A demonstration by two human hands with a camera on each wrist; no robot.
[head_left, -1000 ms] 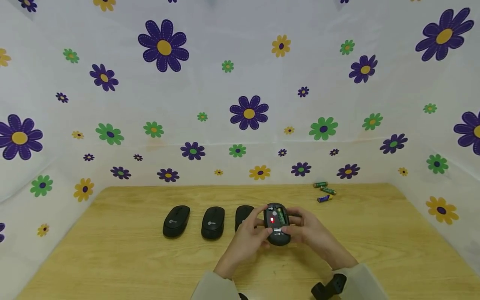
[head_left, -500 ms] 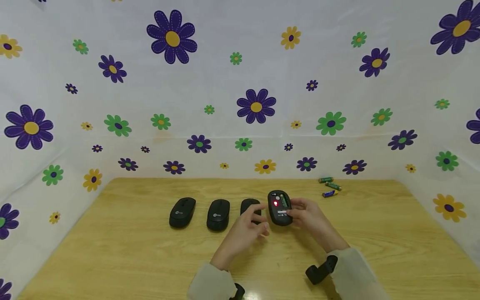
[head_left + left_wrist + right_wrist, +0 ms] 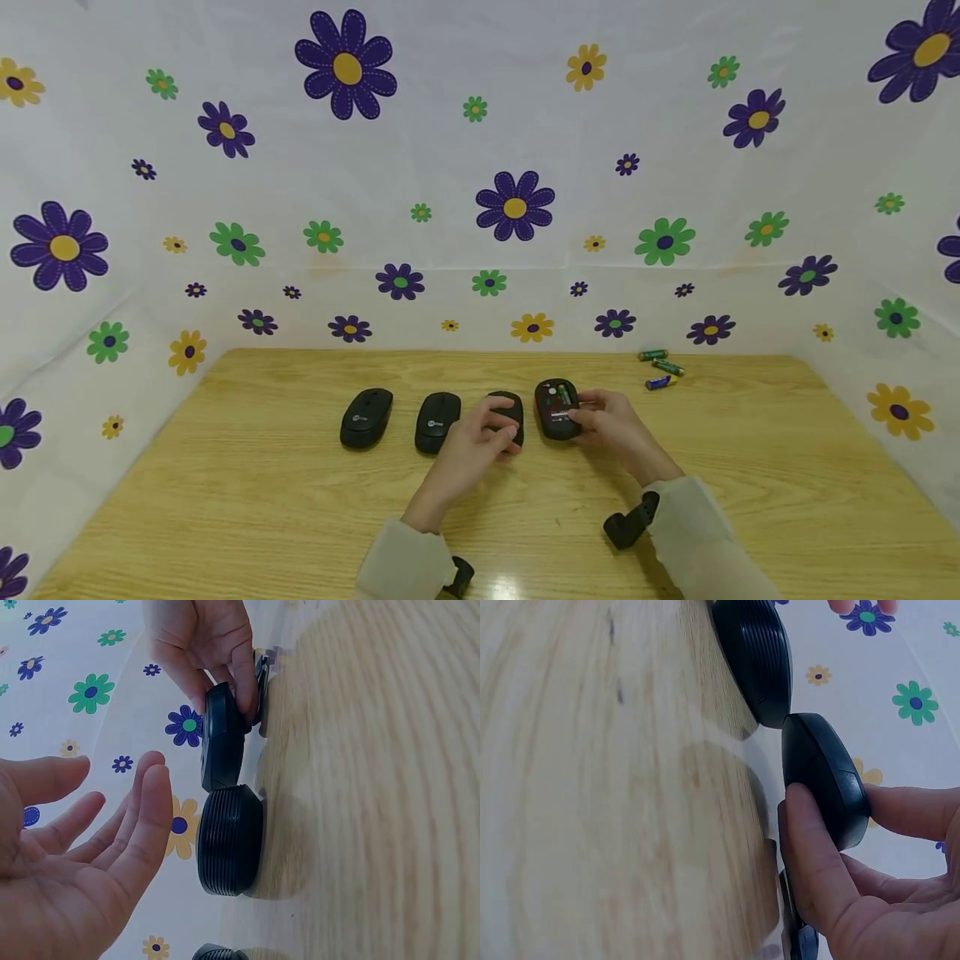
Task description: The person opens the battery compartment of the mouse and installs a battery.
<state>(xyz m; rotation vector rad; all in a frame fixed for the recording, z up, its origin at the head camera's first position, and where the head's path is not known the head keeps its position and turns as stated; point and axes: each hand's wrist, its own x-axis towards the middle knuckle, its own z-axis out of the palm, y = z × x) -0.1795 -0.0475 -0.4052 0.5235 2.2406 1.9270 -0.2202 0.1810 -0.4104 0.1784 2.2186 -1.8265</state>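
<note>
My right hand (image 3: 611, 421) grips a black computer mouse (image 3: 557, 427) by its right side, underside facing up. A green battery (image 3: 564, 393) shows in its open compartment. In the right wrist view, fingers and thumb pinch the mouse (image 3: 826, 772) above the table. A thin dark piece (image 3: 808, 943) shows beyond the fingers; I cannot tell whether it is held. My left hand (image 3: 468, 437) holds nothing, its fingers loosely bent over another black mouse (image 3: 515, 412), partly hidden in the head view. The left wrist view has this hand (image 3: 82, 862) apart from that mouse (image 3: 229, 840).
Two more black mice, one far left (image 3: 367, 417) and one beside it (image 3: 437, 415), stand logo side up in the row. Two green batteries (image 3: 667, 367) and a blue battery (image 3: 661, 382) lie at the back right of the wooden table (image 3: 262, 500). A flowered cloth (image 3: 442, 175) surrounds it.
My left hand has let go of the upturned mouse and moved left, over the neighbouring one. The right hand has carried the upturned mouse away from me. Its bright red light has dimmed from view.
</note>
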